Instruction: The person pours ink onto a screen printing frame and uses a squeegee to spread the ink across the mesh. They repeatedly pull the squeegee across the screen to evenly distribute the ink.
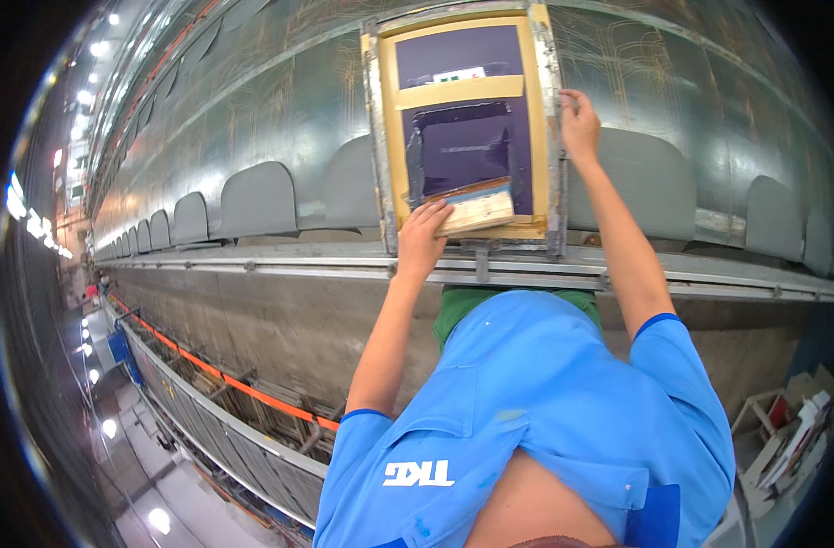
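A screen printing frame [374, 137] lies on the long table in front of me, its mesh edged with yellow tape and showing dark purple areas. Near the frame's close end, a wooden-handled squeegee [479, 212] rests slightly tilted on the mesh. My left hand [422, 239] is closed around the squeegee's left end. On the far right side, my right hand [579, 126] holds the frame's outer edge with bent fingers. Dark ink [467, 137] shows on the mesh beyond the squeegee.
Flat grey pieces with rounded ends [258, 199] lie in a row along the shiny table [316, 100]. A metal rail [527, 268] runs along its near edge. Behind on the left is a rack with an orange bar [253, 391]. Assorted white items [796, 434] sit at lower right.
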A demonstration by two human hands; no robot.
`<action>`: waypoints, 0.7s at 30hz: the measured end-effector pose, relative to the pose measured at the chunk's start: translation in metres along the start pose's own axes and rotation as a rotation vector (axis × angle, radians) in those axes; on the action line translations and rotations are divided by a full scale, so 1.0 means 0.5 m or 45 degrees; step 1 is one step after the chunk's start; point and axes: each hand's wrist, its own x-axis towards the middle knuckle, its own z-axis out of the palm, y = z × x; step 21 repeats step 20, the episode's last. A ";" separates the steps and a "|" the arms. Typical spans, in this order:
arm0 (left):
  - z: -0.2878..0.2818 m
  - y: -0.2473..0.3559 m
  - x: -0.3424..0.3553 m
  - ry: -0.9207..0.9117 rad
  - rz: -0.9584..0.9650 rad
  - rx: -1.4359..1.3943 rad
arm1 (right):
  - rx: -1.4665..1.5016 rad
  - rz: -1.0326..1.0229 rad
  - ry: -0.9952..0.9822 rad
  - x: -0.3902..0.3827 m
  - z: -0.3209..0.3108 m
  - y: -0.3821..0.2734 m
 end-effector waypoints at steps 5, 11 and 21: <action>-0.093 -0.203 -0.049 -0.023 0.035 0.088 | 0.046 0.057 0.003 -0.105 0.183 -0.081; -0.130 -0.300 -0.086 -0.055 0.118 0.157 | -0.040 0.102 -0.002 -0.126 0.251 -0.084; -0.105 -0.362 -0.054 -0.139 0.296 0.140 | -0.190 0.102 -0.063 -0.107 0.274 -0.030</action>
